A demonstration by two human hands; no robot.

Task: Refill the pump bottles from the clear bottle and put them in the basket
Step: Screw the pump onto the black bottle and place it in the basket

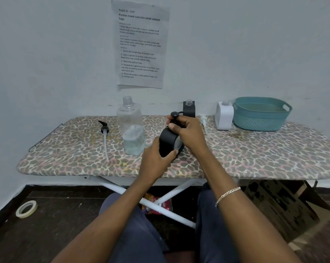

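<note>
Bystanders around a leopard-print fabric desk (pixel 255 154)

A printed white paper sheet (pixel 140 44) hangs on the wall well above the fingers; a cream tape roll (pixel 26 209) lies on the dark floor, far below-left of them.

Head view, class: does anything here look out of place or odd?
Yes. The sheet on the wall describes portioning mixed nuts into ziplock bags, yet the ironing board holds pump bottles. A roll of tape also lies on the floor.

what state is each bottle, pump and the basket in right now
clear bottle: upright, uncapped, partly full
held black bottle: tilted, pump on, gripped by left hand and right hand
rear black bottle: upright, pump off
white bottle: upright, pump off
black pump: lying loose
white pump: lying loose
basket: empty
</note>
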